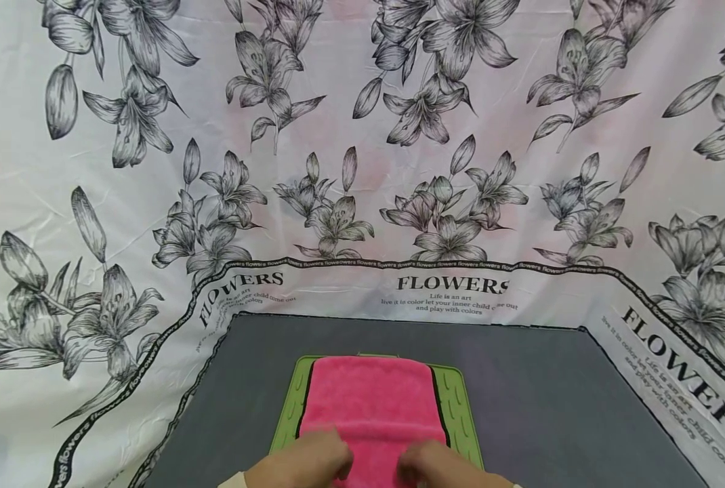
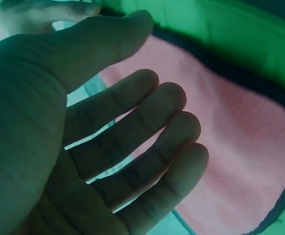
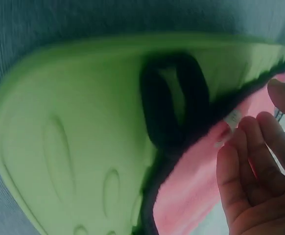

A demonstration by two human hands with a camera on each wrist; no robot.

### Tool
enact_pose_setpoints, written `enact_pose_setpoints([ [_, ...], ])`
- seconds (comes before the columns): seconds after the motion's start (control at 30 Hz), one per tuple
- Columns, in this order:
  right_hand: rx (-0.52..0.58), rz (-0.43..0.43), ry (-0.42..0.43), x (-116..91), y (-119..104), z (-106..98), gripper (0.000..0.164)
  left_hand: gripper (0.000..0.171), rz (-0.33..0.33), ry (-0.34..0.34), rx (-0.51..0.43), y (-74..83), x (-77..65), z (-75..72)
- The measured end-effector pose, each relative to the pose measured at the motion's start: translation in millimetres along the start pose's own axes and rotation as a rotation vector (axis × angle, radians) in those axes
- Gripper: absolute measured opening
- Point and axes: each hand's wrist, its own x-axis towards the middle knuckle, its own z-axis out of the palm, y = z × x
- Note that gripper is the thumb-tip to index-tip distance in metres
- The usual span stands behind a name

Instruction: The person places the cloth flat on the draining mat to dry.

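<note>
A pink cloth (image 1: 371,390) with black edging lies over a green board (image 1: 457,396) with raised oval marks. A crease runs across the cloth just beyond the hands. My left hand (image 1: 304,462) is over the cloth's near left part, its fingers loosely bent and nothing between them in the left wrist view. On the near right, my right hand (image 1: 448,466) hovers by the cloth's edge, thumb apart from softly bent fingers. Close to those fingertips shows a small white tag (image 3: 233,118). A black loop (image 3: 152,105) sticks out from the cloth's border onto the board.
The board stands on a dark grey table surface (image 1: 545,393). A white curtain (image 1: 338,135) printed with flowers and lettering rises behind and along both sides. The near edge of the board is outside the head view.
</note>
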Motion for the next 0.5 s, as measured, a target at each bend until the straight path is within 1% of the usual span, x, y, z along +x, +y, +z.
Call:
enact_pose_setpoints([
  [0.07,0.002,-0.016,-0.010,-1,1,5,0.004,0.060,0.000,-0.017,0.007,1.2,1.2,3.5],
  [0.2,0.003,0.012,-0.027,-5,3,10,0.008,0.053,-0.036,-0.062,0.001,0.9,3.6,12.1],
  [0.3,-0.034,0.018,-0.026,-7,4,10,0.007,0.045,-0.067,-0.074,-0.021,-1.8,3.1,19.7],
  [0.4,-0.067,0.017,-0.029,-9,4,9,0.006,0.042,-0.084,-0.063,0.005,-5.2,2.5,26.0],
  [0.5,-0.075,0.027,-0.036,-10,4,8,0.007,0.044,-0.096,-0.065,0.035,-7.2,2.9,29.6],
])
